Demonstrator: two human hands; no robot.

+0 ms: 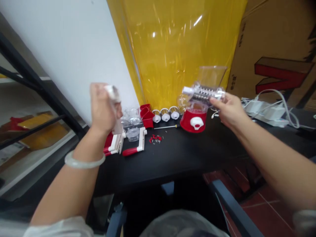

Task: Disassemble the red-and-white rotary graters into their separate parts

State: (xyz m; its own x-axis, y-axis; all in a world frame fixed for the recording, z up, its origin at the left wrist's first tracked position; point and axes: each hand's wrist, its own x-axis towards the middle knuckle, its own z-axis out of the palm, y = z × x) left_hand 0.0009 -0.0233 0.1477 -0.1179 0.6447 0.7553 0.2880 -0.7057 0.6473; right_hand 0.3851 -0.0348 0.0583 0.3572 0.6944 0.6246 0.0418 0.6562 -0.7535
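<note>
My left hand (102, 108), raised at the left, is closed round a white part (113, 93) that is blurred. On the right, my right hand (229, 108) grips a clear plastic housing (212, 76) with a perforated metal drum (203, 93) and a white tip pointing left. Just below the housing stands a red base (194, 120) with a white fitting on its front. White cranks with red handles (130, 151) lie under and right of my left hand.
Several metal drums (165, 115), red parts (147, 116), clear cups (133, 134), a screwdriver (166, 127) and small red pieces (156, 137) lie on the black table (168, 161). White chargers (254, 106) with cables are at the right, before a cardboard box (271, 49).
</note>
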